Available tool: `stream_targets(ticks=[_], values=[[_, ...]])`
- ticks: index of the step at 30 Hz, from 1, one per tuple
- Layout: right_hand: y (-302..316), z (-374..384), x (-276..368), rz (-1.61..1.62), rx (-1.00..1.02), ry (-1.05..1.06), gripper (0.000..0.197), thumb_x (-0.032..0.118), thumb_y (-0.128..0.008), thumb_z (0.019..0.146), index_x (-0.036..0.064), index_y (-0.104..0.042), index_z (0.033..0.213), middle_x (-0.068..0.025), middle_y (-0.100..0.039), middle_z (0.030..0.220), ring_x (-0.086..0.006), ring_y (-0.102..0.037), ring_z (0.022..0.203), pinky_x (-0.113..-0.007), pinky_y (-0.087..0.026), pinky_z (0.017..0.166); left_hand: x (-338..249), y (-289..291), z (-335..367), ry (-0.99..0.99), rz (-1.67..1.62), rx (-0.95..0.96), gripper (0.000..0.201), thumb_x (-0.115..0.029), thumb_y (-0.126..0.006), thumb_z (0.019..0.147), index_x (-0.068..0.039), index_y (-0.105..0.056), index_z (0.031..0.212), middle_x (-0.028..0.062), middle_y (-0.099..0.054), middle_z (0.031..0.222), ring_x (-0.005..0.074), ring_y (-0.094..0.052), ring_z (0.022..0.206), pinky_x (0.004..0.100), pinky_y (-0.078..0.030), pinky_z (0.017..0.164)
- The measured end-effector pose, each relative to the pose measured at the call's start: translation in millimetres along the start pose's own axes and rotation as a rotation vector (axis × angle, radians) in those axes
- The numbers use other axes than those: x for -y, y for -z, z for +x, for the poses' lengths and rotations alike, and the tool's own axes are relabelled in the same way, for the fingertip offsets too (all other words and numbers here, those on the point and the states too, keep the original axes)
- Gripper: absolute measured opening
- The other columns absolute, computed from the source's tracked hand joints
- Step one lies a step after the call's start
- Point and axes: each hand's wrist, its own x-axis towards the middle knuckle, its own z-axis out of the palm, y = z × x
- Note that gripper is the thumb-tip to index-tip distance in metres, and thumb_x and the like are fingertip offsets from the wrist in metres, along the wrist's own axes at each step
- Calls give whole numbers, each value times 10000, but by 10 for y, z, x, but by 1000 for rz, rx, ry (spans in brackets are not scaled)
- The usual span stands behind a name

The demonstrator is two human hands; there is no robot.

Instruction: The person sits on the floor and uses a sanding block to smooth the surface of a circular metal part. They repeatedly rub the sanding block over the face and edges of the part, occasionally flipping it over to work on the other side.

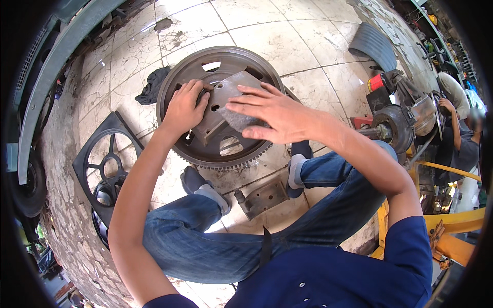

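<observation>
A round steel flywheel [241,53] with a toothed rim lies on the tiled floor in front of me. On top of it rests a grey metal bracket [222,95] with several holes. My left hand [184,109] is closed at the bracket's left edge, its fingers curled; the fingertips partly hide what they grip. Spread flat, my right hand [269,113] lies over the right part of the bracket, fingers stretched out. Between my feet is a second metal bracket [268,197] with holes, and a small dark cylindrical piece [240,197] stands at its left end.
A black frame with a round spoked opening [115,120] leans at the left. Black cloth [153,86] lies beside the flywheel. Farther right are a grey ribbed curved piece [374,45], a hub assembly [394,126] and yellow metal framing [457,222]. Another person [466,141] is at the far right.
</observation>
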Motion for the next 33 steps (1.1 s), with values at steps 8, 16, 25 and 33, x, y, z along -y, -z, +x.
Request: stream_targets(ticks=[8, 16, 25, 33], values=[[-51, -9, -5, -14, -62, -29, 721, 539, -663, 926, 163, -453, 1504, -124, -449, 1556, -305, -253, 1538, -588, -186, 1250, 6, -7, -5, -6, 1, -1, 183, -152, -585, 976, -90, -631, 1141, 106, -632, 1159, 323, -594, 1141, 451, -457, 963], [-164, -15, -27, -108, -114, -17, 602, 295, -714, 926, 199, -462, 1464, -55, -473, 1487, -284, -295, 1518, -599, -219, 1236, -26, 17, 8, 20, 17, 27, 191, -128, -565, 987, -84, -631, 1161, 113, -636, 1175, 332, -590, 1157, 438, -452, 975], [-242, -9, 12, -132, -175, 37, 606, 258, -644, 965, 180, -404, 1516, -81, -426, 1552, -290, -278, 1527, -616, -205, 1238, 28, -22, 4, -5, -12, -16, 174, -158, -588, 972, -89, -632, 1125, 101, -636, 1145, 316, -595, 1134, 448, -458, 953], [-322, -11, -70, -204, -184, -16, 619, 364, -537, 1034, 148, -325, 1574, -120, -398, 1581, -309, -263, 1533, -634, -205, 1223, 38, -16, 10, -17, -9, -15, 178, -154, -584, 973, -88, -633, 1131, 108, -638, 1139, 329, -597, 1126, 455, -459, 950]])
